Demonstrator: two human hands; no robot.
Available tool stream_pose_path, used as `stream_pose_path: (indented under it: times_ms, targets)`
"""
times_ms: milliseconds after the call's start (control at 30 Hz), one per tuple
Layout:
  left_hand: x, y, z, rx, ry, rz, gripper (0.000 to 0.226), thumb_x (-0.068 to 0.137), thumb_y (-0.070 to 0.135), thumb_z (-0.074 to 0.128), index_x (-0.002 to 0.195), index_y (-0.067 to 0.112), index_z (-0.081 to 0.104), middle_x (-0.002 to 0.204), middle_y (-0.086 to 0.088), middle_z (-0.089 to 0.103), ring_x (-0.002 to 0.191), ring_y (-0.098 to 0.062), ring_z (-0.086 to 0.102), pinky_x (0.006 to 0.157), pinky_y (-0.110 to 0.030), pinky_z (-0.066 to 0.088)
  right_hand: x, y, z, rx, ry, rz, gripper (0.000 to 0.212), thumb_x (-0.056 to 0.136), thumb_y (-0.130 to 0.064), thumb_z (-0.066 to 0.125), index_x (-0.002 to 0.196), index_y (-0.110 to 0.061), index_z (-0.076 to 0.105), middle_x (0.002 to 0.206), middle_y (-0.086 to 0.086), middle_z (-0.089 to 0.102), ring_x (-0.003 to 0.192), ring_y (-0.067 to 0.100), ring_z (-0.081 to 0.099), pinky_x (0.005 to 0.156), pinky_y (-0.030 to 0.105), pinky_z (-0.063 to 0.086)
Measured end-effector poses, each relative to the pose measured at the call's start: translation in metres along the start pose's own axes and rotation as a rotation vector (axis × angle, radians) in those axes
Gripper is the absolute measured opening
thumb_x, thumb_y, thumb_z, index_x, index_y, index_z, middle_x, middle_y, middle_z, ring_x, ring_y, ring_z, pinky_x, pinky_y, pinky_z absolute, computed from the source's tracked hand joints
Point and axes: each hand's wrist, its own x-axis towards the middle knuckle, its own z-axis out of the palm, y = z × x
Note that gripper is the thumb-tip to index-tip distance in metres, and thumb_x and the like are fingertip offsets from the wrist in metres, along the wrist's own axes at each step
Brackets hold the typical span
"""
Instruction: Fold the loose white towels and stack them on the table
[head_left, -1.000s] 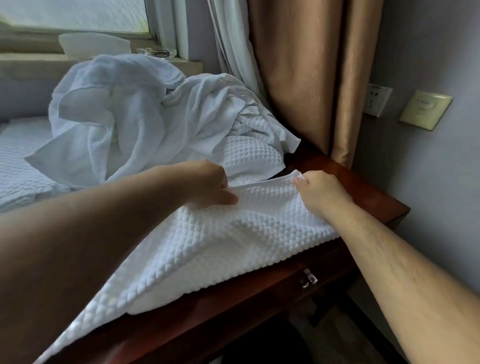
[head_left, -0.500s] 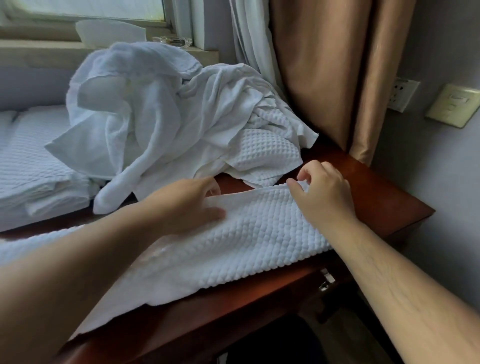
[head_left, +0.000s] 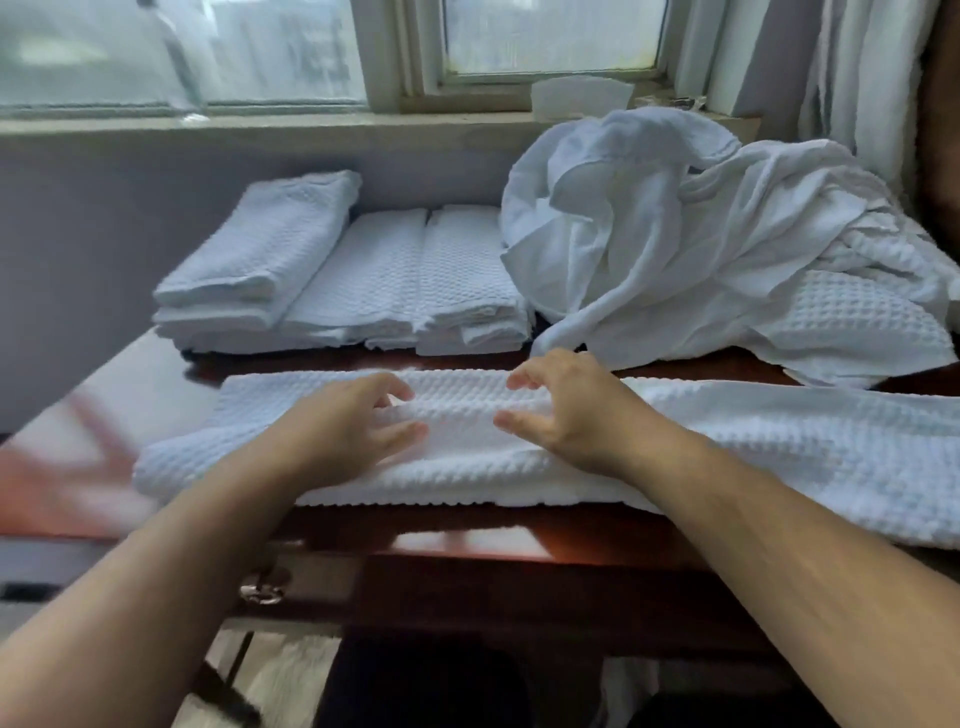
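Note:
A white waffle-weave towel (head_left: 779, 447) lies as a long folded strip across the front of the dark wooden table (head_left: 467, 535). My left hand (head_left: 348, 431) and my right hand (head_left: 566, 415) rest on the strip's middle, close together, with fingers spread and slightly curved, gripping nothing. Behind them at the left sit two stacks of folded white towels (head_left: 270, 249) (head_left: 415, 275). A heap of loose white towels (head_left: 675, 249) is piled at the back right, its lower edge close to the strip.
The table stands against a wall under a window sill (head_left: 311, 124), on which a white tissue box (head_left: 582, 96) stands. A white curtain (head_left: 857, 78) hangs at the right. A drawer handle (head_left: 260, 590) sits below the table's front edge.
My hands let go of the towel's right end and slid left to its middle. The view swung left, bringing the folded stacks into sight.

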Motion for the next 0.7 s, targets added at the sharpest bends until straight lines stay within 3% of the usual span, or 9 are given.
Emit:
stream_pose_path:
  times_ms: [100,167,233,300,367,500,600,700]
  targets:
    - [-0.012,-0.042,-0.021,0.056,-0.013,-0.122,0.052,0.078,0.072,0.066,0.117,0.039,0.059,0.112,0.014,0.059,0.102,-0.011,0.058,0.087,-0.032,0.046,0.022,-0.016,0.012,-0.060,-0.157,0.050,0.070,0.087,-0.068,0.061,0.142,-0.025,0.053,0.141,-0.001,0.056,0.128,0.020,0.052,0.109,0.046,0.042]
    - [-0.018,-0.066,-0.034,0.099,-0.060,-0.172,0.055,0.074,0.077,0.066,0.113,0.039,0.058,0.108,0.017,0.055,0.100,-0.009,0.055,0.082,-0.030,0.042,0.034,-0.020,0.017,-0.084,-0.220,0.064,0.069,0.085,-0.071,0.061,0.138,-0.027,0.056,0.137,-0.003,0.058,0.124,0.018,0.055,0.106,0.043,0.045]
    - [-0.023,-0.083,-0.043,0.128,-0.094,-0.189,0.049,0.073,0.078,0.066,0.101,0.039,0.054,0.096,0.022,0.052,0.093,-0.007,0.054,0.077,-0.028,0.041,0.042,-0.022,0.020,-0.090,-0.241,0.049,0.056,0.083,-0.071,0.064,0.122,-0.030,0.063,0.121,-0.010,0.063,0.108,0.011,0.059,0.090,0.033,0.049]
    - [-0.025,-0.094,-0.048,0.118,-0.081,-0.156,0.045,0.074,0.075,0.066,0.084,0.034,0.052,0.077,0.017,0.056,0.075,-0.006,0.054,0.064,-0.029,0.038,0.050,-0.027,0.023,-0.087,-0.250,0.002,0.038,0.082,-0.067,0.068,0.093,-0.031,0.060,0.089,-0.017,0.061,0.080,0.004,0.056,0.067,0.025,0.043]
    - [-0.027,-0.098,-0.051,0.072,-0.025,-0.103,0.045,0.073,0.078,0.061,0.078,0.035,0.051,0.066,0.010,0.056,0.061,-0.006,0.049,0.056,-0.030,0.036,0.057,-0.034,0.030,-0.079,-0.268,-0.058,0.043,0.081,-0.062,0.070,0.072,-0.026,0.048,0.064,-0.013,0.049,0.060,0.007,0.045,0.056,0.026,0.034]
    - [-0.026,-0.098,-0.059,-0.022,0.119,-0.053,0.046,0.062,0.085,0.055,0.083,0.044,0.049,0.071,0.011,0.057,0.063,-0.006,0.051,0.056,-0.029,0.035,0.071,-0.049,0.035,-0.050,-0.259,-0.133,0.041,0.084,-0.051,0.075,0.072,-0.027,0.043,0.068,-0.010,0.050,0.061,0.010,0.046,0.057,0.029,0.033]
    - [-0.021,-0.106,-0.065,-0.099,0.241,-0.024,0.031,0.073,0.055,0.081,0.087,0.044,0.056,0.080,0.013,0.061,0.076,0.000,0.056,0.062,-0.028,0.041,0.083,-0.051,0.032,-0.042,-0.141,-0.153,0.032,0.087,-0.036,0.076,0.083,-0.029,0.045,0.075,-0.014,0.052,0.075,0.016,0.053,0.065,0.033,0.036]
    - [-0.018,-0.112,-0.059,-0.027,0.543,0.208,0.022,0.077,0.026,0.086,0.088,0.030,0.067,0.084,0.015,0.057,0.080,-0.003,0.052,0.071,-0.028,0.040,0.085,-0.046,0.037,-0.061,0.254,-0.342,0.036,0.083,-0.021,0.082,0.085,-0.023,0.045,0.072,-0.014,0.045,0.069,0.020,0.049,0.063,0.032,0.033]
